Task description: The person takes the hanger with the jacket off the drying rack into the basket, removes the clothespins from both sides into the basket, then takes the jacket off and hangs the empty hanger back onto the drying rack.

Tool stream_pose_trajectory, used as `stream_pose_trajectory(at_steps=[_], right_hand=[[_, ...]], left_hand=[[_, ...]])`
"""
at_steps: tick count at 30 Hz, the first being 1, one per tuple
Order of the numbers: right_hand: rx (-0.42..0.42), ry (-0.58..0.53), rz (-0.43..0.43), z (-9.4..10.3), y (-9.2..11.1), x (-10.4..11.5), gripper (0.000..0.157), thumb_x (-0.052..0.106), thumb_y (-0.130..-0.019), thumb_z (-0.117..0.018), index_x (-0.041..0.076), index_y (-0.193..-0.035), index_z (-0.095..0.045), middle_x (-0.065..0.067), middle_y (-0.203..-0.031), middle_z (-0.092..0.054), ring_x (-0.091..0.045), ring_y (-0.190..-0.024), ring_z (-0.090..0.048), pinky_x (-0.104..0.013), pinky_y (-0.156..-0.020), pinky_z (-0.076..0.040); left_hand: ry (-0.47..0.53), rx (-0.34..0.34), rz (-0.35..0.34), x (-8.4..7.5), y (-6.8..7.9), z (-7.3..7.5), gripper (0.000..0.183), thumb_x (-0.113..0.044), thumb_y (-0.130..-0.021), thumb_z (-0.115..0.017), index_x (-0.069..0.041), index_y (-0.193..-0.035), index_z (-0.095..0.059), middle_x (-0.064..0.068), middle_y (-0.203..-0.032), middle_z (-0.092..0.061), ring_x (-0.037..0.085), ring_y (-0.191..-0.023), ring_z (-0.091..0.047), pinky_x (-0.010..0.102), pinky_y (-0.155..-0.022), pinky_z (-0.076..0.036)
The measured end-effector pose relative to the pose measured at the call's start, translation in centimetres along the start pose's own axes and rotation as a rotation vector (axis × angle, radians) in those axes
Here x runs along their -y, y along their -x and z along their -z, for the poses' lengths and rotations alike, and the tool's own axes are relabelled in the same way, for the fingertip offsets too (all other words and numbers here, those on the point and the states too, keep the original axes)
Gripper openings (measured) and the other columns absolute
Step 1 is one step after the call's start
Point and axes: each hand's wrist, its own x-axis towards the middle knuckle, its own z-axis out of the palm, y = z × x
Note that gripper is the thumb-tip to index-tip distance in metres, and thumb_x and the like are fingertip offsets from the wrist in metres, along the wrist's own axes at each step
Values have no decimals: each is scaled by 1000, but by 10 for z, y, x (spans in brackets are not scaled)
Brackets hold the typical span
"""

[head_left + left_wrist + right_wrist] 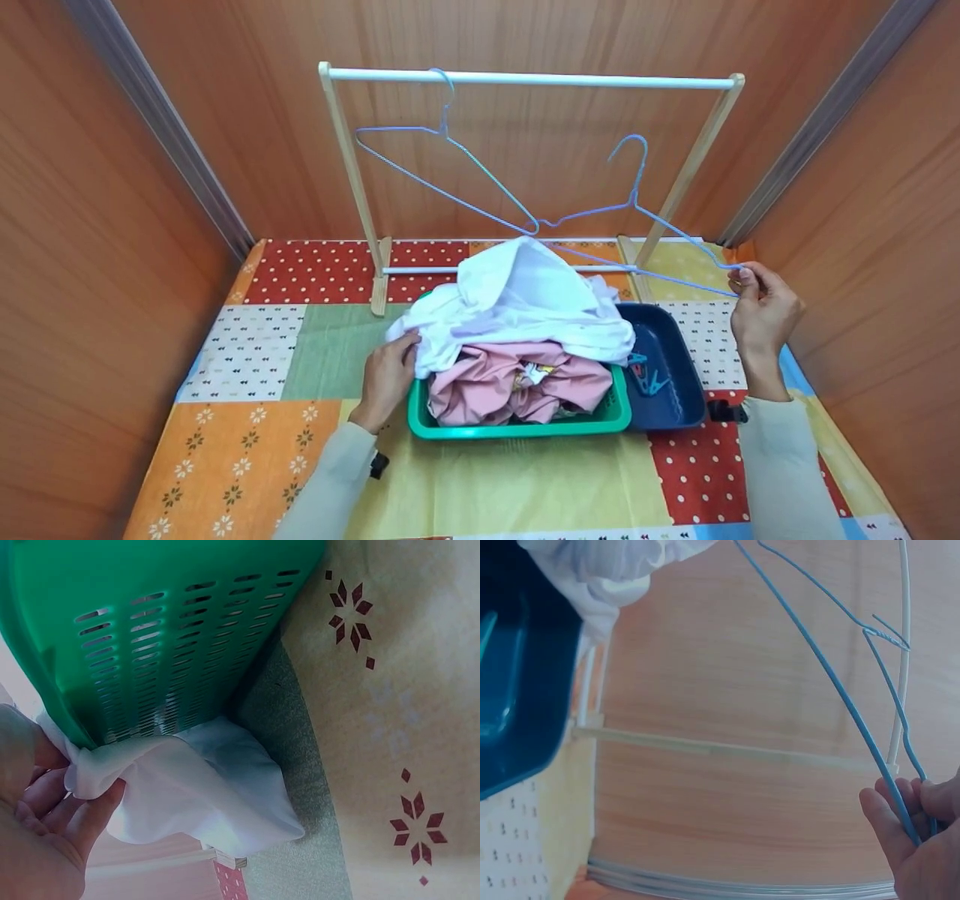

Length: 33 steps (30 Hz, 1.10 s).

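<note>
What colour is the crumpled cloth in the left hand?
White; the head view shows the crumpled cloth best.

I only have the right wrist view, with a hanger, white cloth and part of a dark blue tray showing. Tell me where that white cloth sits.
Observer: The white cloth is heaped on a green basket, behind pink cloth.
Operator: Now report the left grip.
Observer: The left grip pinches the white cloth beside the basket's slotted wall.
Operator: Check the rack's top rail for anything hanging there.
Observer: A second hanger hooks over it, with no garment on it.
</note>
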Motion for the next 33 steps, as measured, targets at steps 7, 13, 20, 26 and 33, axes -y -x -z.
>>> stream_pose_trajectory(at_steps=[7,13,20,26,33], right_hand=[[-52,-108,25,-6,0,5,25,12,-99,-64,-9,-108,-74,-14,-98,-75,-7,-92,-74,-16,-83,-55],[-123,-163,79,-15,-5,4,21,8,-97,-66,-11,-101,-75,-12,-93,-74,-6,-88,-73,-16,-83,-55],[-187,-159,94,-20,-12,13,23,12,-98,-68,-9,-101,-76,-14,-94,-74,-14,-89,-74,-18,-85,-55],[-220,-180,135,-23,-22,24,25,16,-99,-66,-8,-100,-76,-16,-93,-74,-8,-86,-73,-18,-84,-55],[-250,-194,222,-30,-32,32,24,13,-99,-66,-10,-97,-75,-18,-89,-73,4,-78,-66,-14,-80,-54]], left_hand=[[-9,-23,-36,1,2,3,20,1,-96,-69,2,-115,-75,19,-122,-72,38,-111,-69,52,-93,-56],[-11,-17,-18,0,2,4,20,0,-96,-69,2,-115,-75,19,-123,-71,37,-113,-69,51,-95,-55],[-12,-1,-5,-1,-2,6,23,0,-98,-67,1,-119,-74,18,-125,-71,36,-116,-67,50,-96,-54],[-9,-2,0,-2,-5,4,23,-1,-98,-67,1,-119,-75,17,-127,-70,35,-118,-67,49,-97,-54],[-9,6,-4,-1,0,0,22,0,-97,-67,1,-118,-75,18,-127,-70,35,-118,-67,50,-96,-54]])
